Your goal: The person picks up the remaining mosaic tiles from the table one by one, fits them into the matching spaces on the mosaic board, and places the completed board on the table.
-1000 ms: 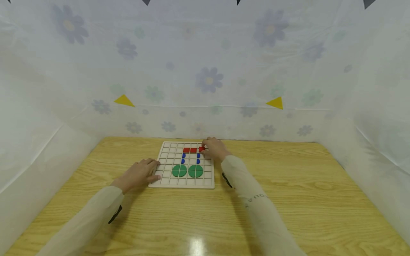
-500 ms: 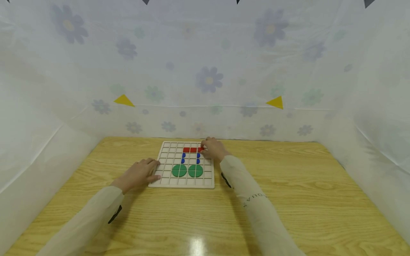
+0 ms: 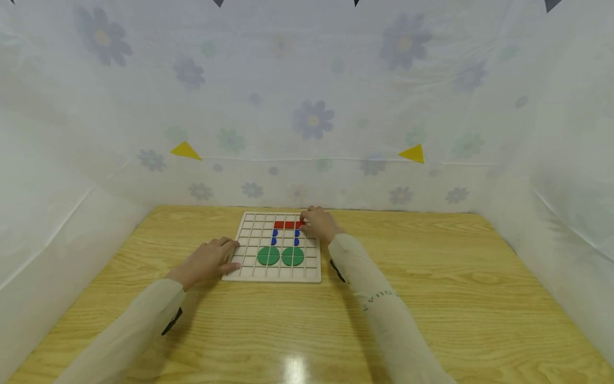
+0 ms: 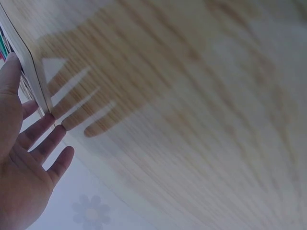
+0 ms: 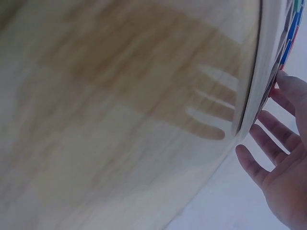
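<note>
In the head view a pale gridded board (image 3: 309,273) lies on the wooden table. Three red square tiles (image 3: 279,225) form a row near its far side. Below them sit two columns of small blue half-round pieces (image 3: 274,241), then two green circles (image 3: 264,260). My left hand (image 3: 206,262) rests at the board's left edge, thumb on top; its fingers look fairly straight in the left wrist view, touching the board's side (image 4: 36,72). With thumb and index finger my right hand (image 3: 320,223) pinches the rightmost red tile (image 3: 300,224), partly covering it.
The wooden table (image 3: 431,293) extends around the board on both sides and in front. White flower-patterned sheeting (image 3: 307,176) encloses the back and sides, close behind the board's far edge. Two yellow triangles (image 3: 412,154) are on the back sheet.
My right hand has shifted slightly left with the red tile, closing the gap between it and the other two. The left hand and the board have stayed put.
</note>
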`<act>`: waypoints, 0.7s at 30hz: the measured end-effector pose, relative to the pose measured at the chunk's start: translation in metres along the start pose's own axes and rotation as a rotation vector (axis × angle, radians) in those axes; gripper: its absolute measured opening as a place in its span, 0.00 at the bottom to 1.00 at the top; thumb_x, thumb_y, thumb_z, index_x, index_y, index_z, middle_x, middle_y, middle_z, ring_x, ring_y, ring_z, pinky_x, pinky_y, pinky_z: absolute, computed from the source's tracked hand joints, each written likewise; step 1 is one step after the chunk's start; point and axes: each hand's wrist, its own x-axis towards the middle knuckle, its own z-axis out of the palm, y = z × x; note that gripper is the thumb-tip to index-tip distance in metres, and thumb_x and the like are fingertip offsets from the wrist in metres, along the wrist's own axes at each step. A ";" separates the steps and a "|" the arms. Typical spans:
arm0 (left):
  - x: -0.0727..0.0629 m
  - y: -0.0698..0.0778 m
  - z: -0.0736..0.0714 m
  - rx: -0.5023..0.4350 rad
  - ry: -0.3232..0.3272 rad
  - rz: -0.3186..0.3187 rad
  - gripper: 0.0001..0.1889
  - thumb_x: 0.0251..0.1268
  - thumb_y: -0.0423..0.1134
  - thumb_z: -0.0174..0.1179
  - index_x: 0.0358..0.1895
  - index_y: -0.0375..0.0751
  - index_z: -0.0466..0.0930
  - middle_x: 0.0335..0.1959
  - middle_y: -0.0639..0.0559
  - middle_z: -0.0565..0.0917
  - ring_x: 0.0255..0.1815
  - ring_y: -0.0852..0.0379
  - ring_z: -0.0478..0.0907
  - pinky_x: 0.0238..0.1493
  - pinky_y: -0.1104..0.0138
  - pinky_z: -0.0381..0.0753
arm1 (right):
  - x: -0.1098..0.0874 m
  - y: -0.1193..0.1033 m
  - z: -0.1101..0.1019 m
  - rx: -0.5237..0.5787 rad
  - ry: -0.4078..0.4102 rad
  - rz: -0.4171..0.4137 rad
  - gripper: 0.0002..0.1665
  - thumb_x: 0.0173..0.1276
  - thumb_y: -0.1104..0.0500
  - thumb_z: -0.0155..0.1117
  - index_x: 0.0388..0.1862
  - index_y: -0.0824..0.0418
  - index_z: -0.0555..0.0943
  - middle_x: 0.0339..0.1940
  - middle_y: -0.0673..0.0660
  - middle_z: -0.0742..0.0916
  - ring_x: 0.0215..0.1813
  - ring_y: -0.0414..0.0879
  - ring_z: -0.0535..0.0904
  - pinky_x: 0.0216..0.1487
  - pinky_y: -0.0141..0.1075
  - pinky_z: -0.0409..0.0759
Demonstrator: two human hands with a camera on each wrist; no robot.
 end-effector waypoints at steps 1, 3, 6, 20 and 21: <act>0.000 0.000 0.000 -0.004 -0.003 -0.004 0.31 0.61 0.55 0.55 0.61 0.37 0.68 0.58 0.38 0.72 0.56 0.37 0.71 0.53 0.42 0.69 | -0.001 0.000 0.000 0.002 -0.002 0.001 0.15 0.67 0.50 0.56 0.48 0.56 0.78 0.50 0.57 0.78 0.49 0.52 0.72 0.47 0.45 0.75; 0.000 0.001 -0.001 -0.002 -0.005 0.001 0.31 0.61 0.55 0.55 0.61 0.36 0.68 0.58 0.38 0.72 0.56 0.37 0.71 0.53 0.42 0.69 | -0.002 0.000 -0.001 0.004 -0.005 0.001 0.16 0.67 0.51 0.56 0.49 0.56 0.77 0.51 0.57 0.78 0.51 0.52 0.72 0.49 0.45 0.75; 0.000 0.001 -0.002 0.004 -0.009 0.003 0.31 0.61 0.55 0.55 0.61 0.36 0.68 0.58 0.37 0.72 0.56 0.36 0.71 0.53 0.42 0.69 | -0.004 0.002 -0.003 0.013 0.000 0.002 0.17 0.67 0.51 0.56 0.51 0.58 0.76 0.52 0.58 0.78 0.53 0.53 0.72 0.52 0.46 0.74; 0.003 -0.002 -0.003 0.024 -0.017 0.012 0.31 0.61 0.55 0.55 0.60 0.36 0.68 0.58 0.36 0.72 0.56 0.37 0.71 0.52 0.42 0.70 | -0.017 0.011 -0.014 -0.060 0.019 -0.069 0.18 0.68 0.52 0.55 0.52 0.60 0.76 0.53 0.59 0.78 0.52 0.54 0.73 0.52 0.46 0.74; 0.003 -0.002 -0.003 0.025 -0.017 0.011 0.31 0.61 0.55 0.55 0.60 0.36 0.68 0.58 0.36 0.72 0.56 0.37 0.71 0.51 0.42 0.70 | -0.018 0.012 -0.014 -0.073 0.020 -0.071 0.19 0.68 0.52 0.55 0.53 0.60 0.76 0.53 0.59 0.78 0.53 0.53 0.73 0.53 0.46 0.74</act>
